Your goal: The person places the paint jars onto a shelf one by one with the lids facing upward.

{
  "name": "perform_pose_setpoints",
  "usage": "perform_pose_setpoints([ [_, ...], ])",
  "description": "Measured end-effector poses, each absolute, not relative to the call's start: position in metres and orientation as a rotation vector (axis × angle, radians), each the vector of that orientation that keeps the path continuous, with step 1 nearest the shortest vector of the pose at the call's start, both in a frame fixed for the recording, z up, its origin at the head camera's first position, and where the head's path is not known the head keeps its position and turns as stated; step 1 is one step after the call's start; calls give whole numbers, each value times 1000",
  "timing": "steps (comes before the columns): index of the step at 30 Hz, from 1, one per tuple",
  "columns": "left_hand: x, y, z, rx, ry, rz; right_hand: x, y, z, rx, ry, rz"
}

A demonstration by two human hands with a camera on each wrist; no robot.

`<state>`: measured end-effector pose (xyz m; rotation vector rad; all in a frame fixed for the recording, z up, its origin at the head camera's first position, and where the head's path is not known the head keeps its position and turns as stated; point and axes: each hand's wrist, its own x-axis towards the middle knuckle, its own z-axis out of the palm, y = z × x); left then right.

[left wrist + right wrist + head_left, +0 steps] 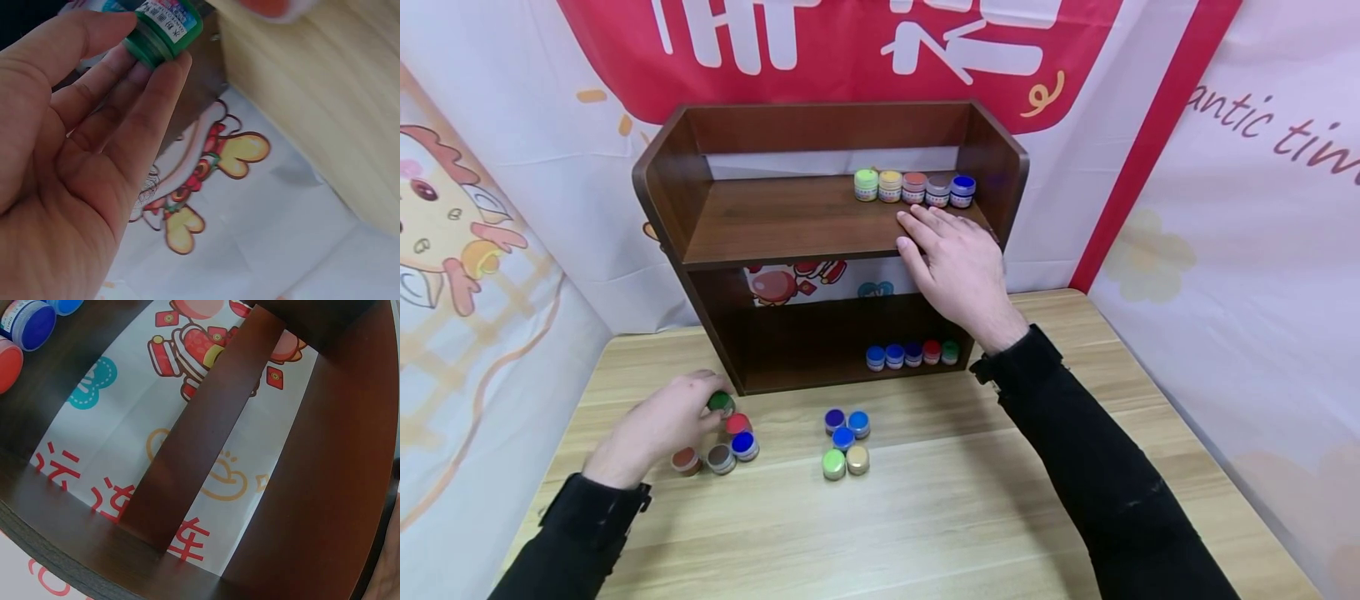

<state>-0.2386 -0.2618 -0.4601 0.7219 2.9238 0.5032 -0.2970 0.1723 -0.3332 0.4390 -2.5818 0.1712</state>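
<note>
My left hand pinches a small green paint jar between thumb and fingertips, beside the shelf's left foot. Close by it on the table are a red jar, a blue jar, a grey-brown jar and a reddish-brown jar. My right hand rests with extended fingers at the right front of the brown two-tier shelf's upper board. Just behind its fingertips stands a row of several jars, from a light green jar to a blue jar.
Along the lower board's right side runs another row of jars, including a red jar. A cluster with a light green jar and a gold jar sits mid-table. Printed cloth hangs around the wooden table.
</note>
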Motion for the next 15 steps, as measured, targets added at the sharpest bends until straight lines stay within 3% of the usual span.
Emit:
perform_pose_setpoints([
  [15, -235, -219, -441, 772, 2933, 552, -296, 172, -333, 444, -2572, 166],
])
